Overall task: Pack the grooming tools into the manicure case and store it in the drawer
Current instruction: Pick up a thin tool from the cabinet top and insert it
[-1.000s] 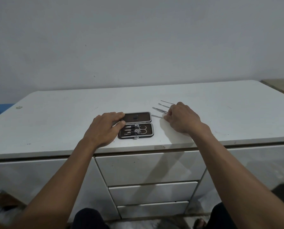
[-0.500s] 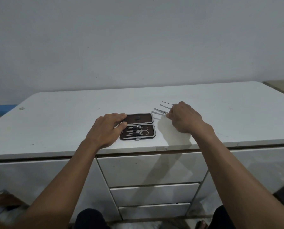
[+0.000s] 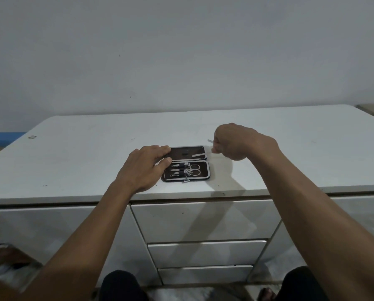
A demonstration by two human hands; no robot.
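1. Two hands share the packing step: the left hand (image 3: pixel 145 168) lies flat and open on the case's (image 3: pixel 186 163) left edge, pinning it to the counter (image 3: pixel 290 135).
2. The right hand (image 3: pixel 239 141) is raised just right of the case, fist closed on thin metal tools (image 3: pixel 210 141); one tip pokes out leftward. How many it holds I cannot tell.
3. The case lies open near the front edge; scissors (image 3: pixel 195 169) and clippers sit strapped in the near half.
4. Next, likely: slide each tool under a free strap, close the case, then open a drawer (image 3: pixel 203 220).
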